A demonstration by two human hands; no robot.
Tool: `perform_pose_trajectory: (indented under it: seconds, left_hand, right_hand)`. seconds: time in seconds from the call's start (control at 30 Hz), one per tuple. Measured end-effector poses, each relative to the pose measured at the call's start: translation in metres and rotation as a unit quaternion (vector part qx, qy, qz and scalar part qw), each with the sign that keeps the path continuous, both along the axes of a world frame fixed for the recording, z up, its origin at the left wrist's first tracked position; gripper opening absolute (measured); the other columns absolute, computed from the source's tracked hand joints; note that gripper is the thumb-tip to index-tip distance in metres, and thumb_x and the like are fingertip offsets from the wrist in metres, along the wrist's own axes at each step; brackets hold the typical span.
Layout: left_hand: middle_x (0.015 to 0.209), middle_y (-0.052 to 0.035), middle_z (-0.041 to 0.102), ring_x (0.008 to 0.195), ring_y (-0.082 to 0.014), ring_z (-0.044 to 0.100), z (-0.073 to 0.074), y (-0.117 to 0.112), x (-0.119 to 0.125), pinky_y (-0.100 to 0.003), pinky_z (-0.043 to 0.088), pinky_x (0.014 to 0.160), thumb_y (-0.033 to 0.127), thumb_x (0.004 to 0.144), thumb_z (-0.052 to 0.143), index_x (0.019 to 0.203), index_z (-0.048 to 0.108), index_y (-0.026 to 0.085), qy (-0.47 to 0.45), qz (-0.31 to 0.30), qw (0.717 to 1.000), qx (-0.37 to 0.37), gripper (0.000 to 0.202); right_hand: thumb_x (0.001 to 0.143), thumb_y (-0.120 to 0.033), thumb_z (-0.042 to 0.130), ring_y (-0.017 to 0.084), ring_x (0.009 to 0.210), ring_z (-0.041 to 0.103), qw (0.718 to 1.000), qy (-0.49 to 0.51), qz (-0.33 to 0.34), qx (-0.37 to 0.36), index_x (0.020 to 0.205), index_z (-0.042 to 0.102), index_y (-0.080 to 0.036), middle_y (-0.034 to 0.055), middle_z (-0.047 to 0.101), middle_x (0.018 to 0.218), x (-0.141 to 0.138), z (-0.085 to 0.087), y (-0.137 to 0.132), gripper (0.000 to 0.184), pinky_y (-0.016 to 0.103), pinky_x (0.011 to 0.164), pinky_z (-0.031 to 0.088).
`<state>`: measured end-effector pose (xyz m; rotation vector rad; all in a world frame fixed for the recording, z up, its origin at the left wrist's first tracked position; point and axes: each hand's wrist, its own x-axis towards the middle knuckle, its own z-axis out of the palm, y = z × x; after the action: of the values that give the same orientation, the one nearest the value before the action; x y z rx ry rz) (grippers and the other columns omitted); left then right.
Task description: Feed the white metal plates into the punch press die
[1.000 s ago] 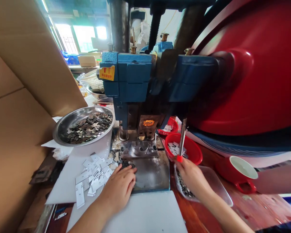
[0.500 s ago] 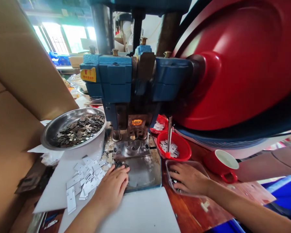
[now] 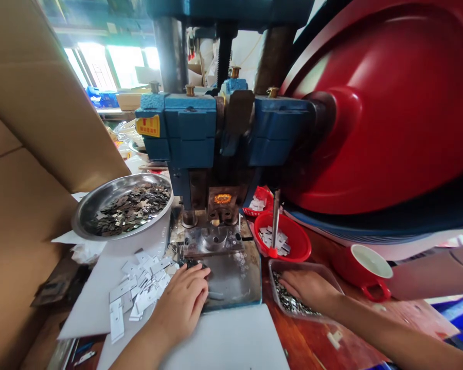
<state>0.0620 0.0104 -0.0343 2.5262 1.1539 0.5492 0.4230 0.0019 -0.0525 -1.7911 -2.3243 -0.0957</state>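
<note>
My left hand rests palm down at the left edge of the press's base plate, its fingers curled over a small dark part that I cannot make out. Beside it lies a pile of flat white metal plates on a white sheet. My right hand is inside a clear plastic tray of small dark parts, fingers bent down into them. The blue punch press stands just behind both hands, with its die between them.
A steel bowl of dark stamped pieces sits at the left. A red bowl with white plates and a red-tipped metal rod stands right of the die. A red cup, a big red flywheel and cardboard close in the sides.
My right hand let go of the red-tipped rod and dropped into the clear tray of small parts. My left hand stayed at the base plate.
</note>
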Motion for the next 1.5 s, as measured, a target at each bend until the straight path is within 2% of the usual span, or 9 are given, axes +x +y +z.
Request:
perform_pose_trajectory:
  seconds: [0.2, 0.43, 0.57, 0.8, 0.93, 1.07, 1.17, 1.33, 1.5]
  left_hand:
    - [0.122, -0.0024, 0.061, 0.118, -0.0223, 0.053, 0.000, 0.001, 0.001, -0.050, 0.036, 0.104, 0.019, 0.090, 0.038, 0.089, 0.054, 0.024, -0.003, -0.001, 1.000, -0.020, 0.017]
    - [0.108, -0.0062, 0.066, 0.103, -0.0218, 0.059, 0.002, 0.000, -0.004, -0.042, 0.046, 0.093, 0.019, 0.089, 0.040, 0.089, 0.053, 0.023, -0.070, 0.024, 0.997, 0.020, 0.014]
    - [0.102, -0.0073, 0.066, 0.097, -0.0214, 0.061, 0.002, -0.001, -0.009, -0.036, 0.049, 0.084, 0.018, 0.089, 0.040, 0.089, 0.053, 0.023, -0.116, 0.056, 0.991, 0.045, 0.014]
    - [0.096, -0.0058, 0.065, 0.091, -0.0191, 0.060, 0.001, 0.000, -0.007, -0.033, 0.048, 0.081, 0.019, 0.090, 0.039, 0.088, 0.053, 0.022, -0.139, 0.062, 0.988, 0.027, 0.014]
    - [0.093, -0.0063, 0.066, 0.089, -0.0190, 0.061, 0.002, 0.002, -0.010, -0.033, 0.049, 0.080, 0.024, 0.091, 0.038, 0.089, 0.054, 0.022, -0.183, 0.119, 0.976, 0.012, 0.017]
    - [0.085, -0.0058, 0.066, 0.080, -0.0186, 0.062, 0.001, 0.003, -0.014, -0.031, 0.049, 0.073, 0.030, 0.092, 0.037, 0.090, 0.055, 0.021, -0.223, 0.207, 0.952, -0.008, 0.020]
    - [0.078, -0.0040, 0.064, 0.073, -0.0174, 0.061, -0.001, 0.003, -0.015, -0.029, 0.049, 0.069, 0.033, 0.092, 0.038, 0.087, 0.054, 0.020, -0.231, 0.234, 0.944, -0.013, 0.021]
    - [0.074, -0.0023, 0.063, 0.070, -0.0162, 0.061, 0.001, 0.004, -0.015, -0.027, 0.048, 0.066, 0.034, 0.092, 0.039, 0.084, 0.055, 0.020, -0.227, 0.237, 0.945, -0.020, 0.023]
    - [0.073, -0.0012, 0.065, 0.068, -0.0160, 0.062, 0.004, 0.004, -0.014, -0.027, 0.047, 0.065, 0.035, 0.091, 0.041, 0.084, 0.058, 0.021, -0.221, 0.222, 0.948, -0.047, 0.023]
  right_hand:
    - [0.094, -0.035, 0.032, 0.015, 0.055, 0.061, 0.999, -0.037, -0.004, -0.015, 0.077, 0.062, -0.021, 0.0027, 0.065, 0.063, -0.017, 0.015, 0.002, 0.037, 0.024, 0.053, 0.040]
    - [0.093, -0.024, 0.037, 0.015, 0.064, 0.063, 0.989, -0.053, 0.133, -0.047, 0.082, 0.059, -0.017, 0.0056, 0.065, 0.073, -0.157, 0.013, 0.032, 0.026, 0.023, 0.053, 0.040]
    - [0.090, -0.023, 0.044, 0.017, 0.063, 0.063, 0.989, -0.051, 0.133, -0.039, 0.083, 0.058, -0.017, 0.0052, 0.064, 0.075, -0.200, 0.013, 0.048, 0.016, 0.024, 0.049, 0.038]
    - [0.092, -0.035, 0.041, 0.016, 0.073, 0.061, 0.993, -0.027, 0.111, -0.018, 0.087, 0.058, -0.022, 0.0034, 0.064, 0.085, -0.196, 0.028, 0.041, 0.022, 0.022, 0.055, 0.039]
    - [0.094, -0.032, 0.039, 0.016, 0.079, 0.061, 0.994, 0.019, 0.106, 0.019, 0.084, 0.060, -0.021, 0.0042, 0.066, 0.083, -0.192, 0.029, 0.041, 0.026, 0.022, 0.060, 0.038]
    - [0.095, -0.032, 0.034, 0.015, 0.062, 0.063, 0.996, 0.081, 0.015, -0.015, 0.093, 0.063, -0.021, 0.0025, 0.069, 0.069, -0.190, 0.025, 0.047, 0.031, 0.022, 0.055, 0.036]
    - [0.095, -0.036, 0.032, 0.016, 0.063, 0.065, 0.980, 0.188, -0.031, -0.057, 0.093, 0.063, -0.023, 0.0008, 0.069, 0.068, -0.187, 0.028, 0.051, 0.034, 0.022, 0.055, 0.038]
    - [0.090, -0.033, 0.039, 0.017, 0.079, 0.064, 0.936, 0.333, 0.006, -0.113, 0.087, 0.064, -0.023, 0.0018, 0.070, 0.083, -0.169, 0.036, 0.044, 0.027, 0.026, 0.068, 0.045]
    - [0.086, -0.021, 0.045, 0.018, 0.087, 0.060, 0.958, 0.248, 0.071, -0.126, 0.086, 0.066, -0.022, 0.0035, 0.066, 0.087, -0.148, 0.033, 0.018, 0.020, 0.031, 0.081, 0.044]
